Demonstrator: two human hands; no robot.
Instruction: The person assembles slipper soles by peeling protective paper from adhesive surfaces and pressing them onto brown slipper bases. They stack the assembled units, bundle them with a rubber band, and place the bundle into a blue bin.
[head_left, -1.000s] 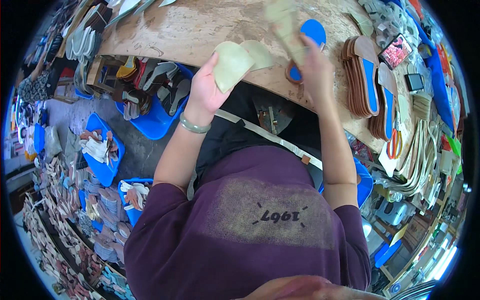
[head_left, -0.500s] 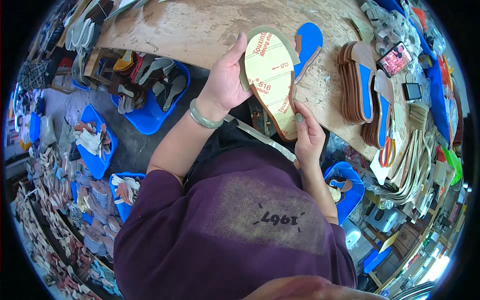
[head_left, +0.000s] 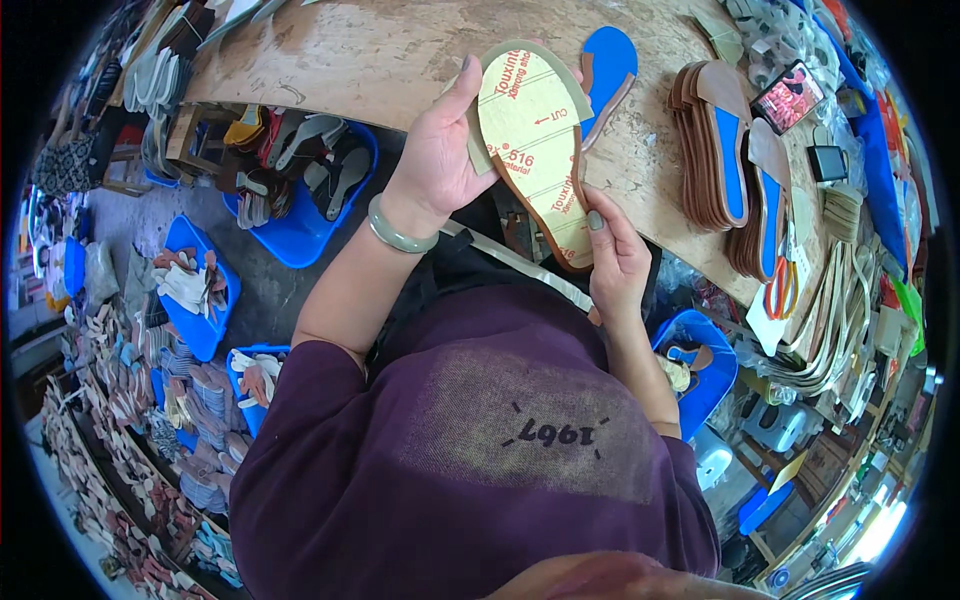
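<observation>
Left hand [head_left: 435, 165]: closed on toe end of yellow printed insole board [head_left: 537, 150], thumb over its face | Right hand [head_left: 615, 262]: fingers pinch the heel end | Insole board: held tilted above the wooden workbench [head_left: 380, 60] edge | Nearby: blue sole [head_left: 607, 62] just behind, stack of brown-and-blue soles [head_left: 715, 140] to the right.

surface: worn, pale wooden board [head_left: 380, 60], scuffed and stained, curving across the top of the view
near its middle: a blue sole [head_left: 610, 60] lying flat
right of that: a stack of brown soles [head_left: 700, 150] with blue-faced ones on top, leaning on edge
right edge: orange-handled scissors [head_left: 780, 285], a phone [head_left: 788, 97], tan strips [head_left: 845, 300]
floor: grey, bearing blue bins [head_left: 300, 225] of cut shoe parts
</observation>
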